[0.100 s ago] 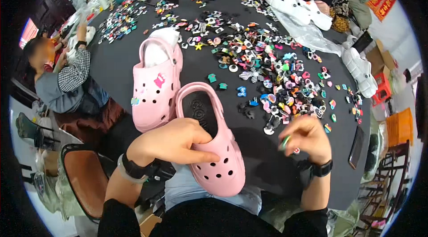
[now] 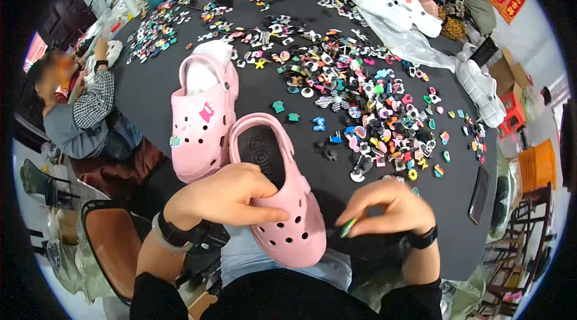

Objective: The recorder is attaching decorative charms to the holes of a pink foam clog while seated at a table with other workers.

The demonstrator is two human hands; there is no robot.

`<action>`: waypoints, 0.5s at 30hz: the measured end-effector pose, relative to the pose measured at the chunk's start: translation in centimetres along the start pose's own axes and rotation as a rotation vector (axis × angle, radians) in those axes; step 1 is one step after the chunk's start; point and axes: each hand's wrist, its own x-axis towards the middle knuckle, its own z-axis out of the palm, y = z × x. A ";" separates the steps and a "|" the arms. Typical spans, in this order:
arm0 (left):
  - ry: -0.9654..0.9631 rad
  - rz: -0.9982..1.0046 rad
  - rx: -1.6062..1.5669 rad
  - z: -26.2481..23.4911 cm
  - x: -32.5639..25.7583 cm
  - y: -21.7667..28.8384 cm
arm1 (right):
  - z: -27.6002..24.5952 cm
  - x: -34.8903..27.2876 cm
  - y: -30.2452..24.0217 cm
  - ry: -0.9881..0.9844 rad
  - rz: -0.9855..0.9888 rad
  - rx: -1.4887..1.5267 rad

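Note:
A pink clog (image 2: pixel 296 198) with bare vent holes is gripped at its opening by my left hand (image 2: pixel 225 193), thumb on top and fingers inside. Its toe points toward me over the table's near edge. My right hand (image 2: pixel 393 209) pinches a small green shoe charm (image 2: pixel 347 227) between thumb and fingertips, a short way right of the clog's toe and not touching it. Beyond my left hand lies a second pink clog (image 2: pixel 198 151). It carries a bright pink charm (image 2: pixel 207 112) and a pale blue-green one, with white stuffing (image 2: pixel 202 74) in its opening.
A broad pile of loose charms (image 2: pixel 384 115) spreads over the black table (image 2: pixel 258 88). A phone (image 2: pixel 478 195) lies at the right edge. White clogs (image 2: pixel 481 92) and clear plastic (image 2: pixel 409 44) lie farther back. People sit at left and far right, one holding white clogs (image 2: pixel 393 8).
My right hand has moved left and slightly down with the green charm, closer to the held clog. My left hand keeps its grip. The whole view has shifted slightly.

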 end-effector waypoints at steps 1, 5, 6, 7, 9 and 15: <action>0.008 -0.003 0.018 0.0 0.0 0.1 | 1.0 0.7 -0.1 -0.037 -0.075 -0.002; -0.031 -0.038 0.003 -0.3 0.1 0.3 | 4.5 2.5 0.2 -0.005 -0.123 -0.009; -0.049 -0.037 0.021 -0.5 0.2 0.3 | 5.1 2.6 0.3 0.032 -0.093 0.030; -0.064 -0.040 -0.005 -0.5 0.2 0.4 | 5.5 2.7 0.4 0.068 -0.061 0.069; -0.049 -0.041 0.003 -0.5 0.2 0.5 | 5.6 2.7 0.6 0.087 -0.035 0.079; -0.055 -0.065 -0.057 -0.3 0.3 0.5 | 5.9 3.2 1.3 0.237 -0.141 -0.025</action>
